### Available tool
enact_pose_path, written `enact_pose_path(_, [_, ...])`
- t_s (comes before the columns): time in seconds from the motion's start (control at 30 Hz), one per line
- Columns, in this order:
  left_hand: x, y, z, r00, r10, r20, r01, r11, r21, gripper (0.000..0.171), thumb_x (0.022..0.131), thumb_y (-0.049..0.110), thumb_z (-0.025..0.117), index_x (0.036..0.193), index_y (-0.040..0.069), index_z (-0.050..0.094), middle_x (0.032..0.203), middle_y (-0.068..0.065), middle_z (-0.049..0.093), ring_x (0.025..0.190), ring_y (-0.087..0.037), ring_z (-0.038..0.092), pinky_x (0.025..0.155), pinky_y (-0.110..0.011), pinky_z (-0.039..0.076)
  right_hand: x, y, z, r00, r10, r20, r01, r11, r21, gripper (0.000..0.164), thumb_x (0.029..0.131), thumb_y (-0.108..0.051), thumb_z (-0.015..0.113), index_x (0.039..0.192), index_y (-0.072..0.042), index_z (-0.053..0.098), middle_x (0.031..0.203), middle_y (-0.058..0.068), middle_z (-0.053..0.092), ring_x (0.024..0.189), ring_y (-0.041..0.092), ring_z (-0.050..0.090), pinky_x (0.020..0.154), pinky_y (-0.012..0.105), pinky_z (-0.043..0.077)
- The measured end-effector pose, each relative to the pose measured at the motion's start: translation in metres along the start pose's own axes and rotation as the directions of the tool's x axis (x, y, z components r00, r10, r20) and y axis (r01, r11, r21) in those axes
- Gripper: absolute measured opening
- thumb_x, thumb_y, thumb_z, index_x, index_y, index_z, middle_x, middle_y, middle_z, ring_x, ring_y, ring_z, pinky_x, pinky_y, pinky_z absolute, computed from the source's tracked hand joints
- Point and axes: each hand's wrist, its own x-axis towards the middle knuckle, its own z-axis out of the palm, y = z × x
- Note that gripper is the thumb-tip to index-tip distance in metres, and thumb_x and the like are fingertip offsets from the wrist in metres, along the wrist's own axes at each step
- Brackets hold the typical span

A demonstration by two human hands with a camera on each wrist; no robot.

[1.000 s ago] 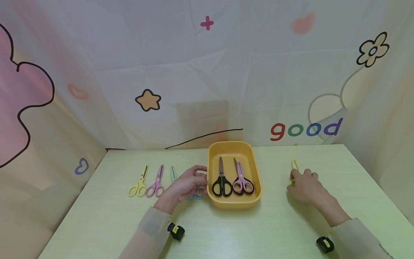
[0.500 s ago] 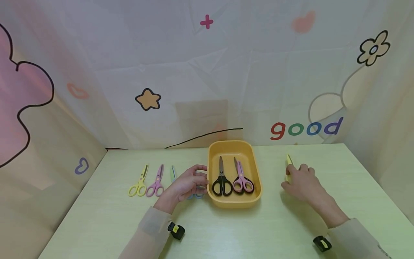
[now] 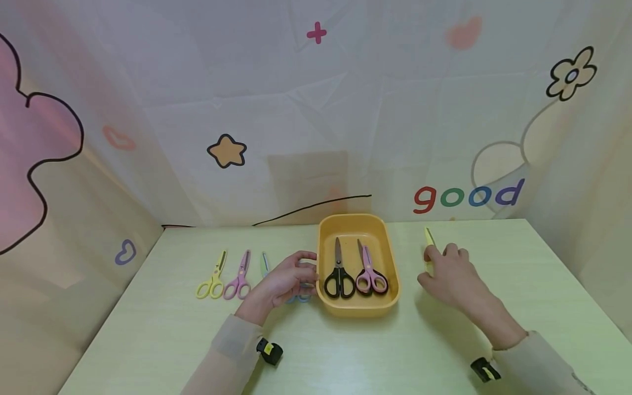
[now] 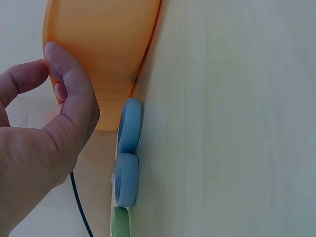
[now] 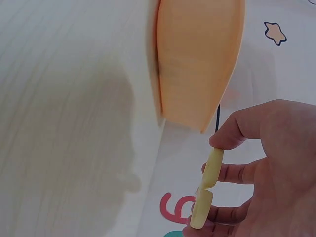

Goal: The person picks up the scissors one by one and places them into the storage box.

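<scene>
My right hand pinches yellow scissors by the handle loops, tip pointing away from me, to the right of the yellow-orange tray. In the right wrist view the handles lie edge-on between thumb and fingers. My left hand rests its loosely bent fingers against the tray's left rim. Black-handled scissors lie inside the tray. Beside them, pink scissors lie on top of a second black pair. Blue scissors are on the table beneath my left hand, mostly hidden in the head view.
Left of the tray, another yellow pair of scissors, a pink pair and a green pair lie in a row on the pale table. A printed curtain stands behind the table's back edge.
My right hand has moved left and slightly away from me, carrying the yellow scissors toward the tray. The left hand and the tray have stayed in place.
</scene>
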Motion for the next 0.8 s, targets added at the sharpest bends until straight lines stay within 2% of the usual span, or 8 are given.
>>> enact_pose_path(0.37, [-0.001,0.001,0.002,1.000,0.003,0.002,-0.003,1.000,-0.002,0.058,0.093,-0.007,0.055,0.145,-0.005,0.031,0.112,-0.021,0.060,0.082,-0.019,0.066,0.070,-0.029,0.059,0.000,-0.024,-0.001,0.997,-0.071,-0.032,0.070,0.997,-0.032,0.029,0.089,-0.018,0.065,0.112,-0.001,0.059,0.099,0.023,0.047,0.092,0.042,0.046,0.069,0.050,0.045])
enact_pose_path(0.8, [-0.002,0.002,0.002,1.000,0.001,0.002,-0.001,1.000,-0.005,0.058,0.093,-0.007,0.056,0.145,-0.005,0.031,0.111,-0.020,0.060,0.081,-0.019,0.066,0.069,-0.029,0.058,0.006,-0.055,0.000,0.993,-0.117,0.006,0.117,0.992,-0.054,0.029,0.090,-0.018,0.066,0.113,-0.003,0.058,0.097,0.018,0.046,0.090,0.037,0.045,0.069,0.044,0.042])
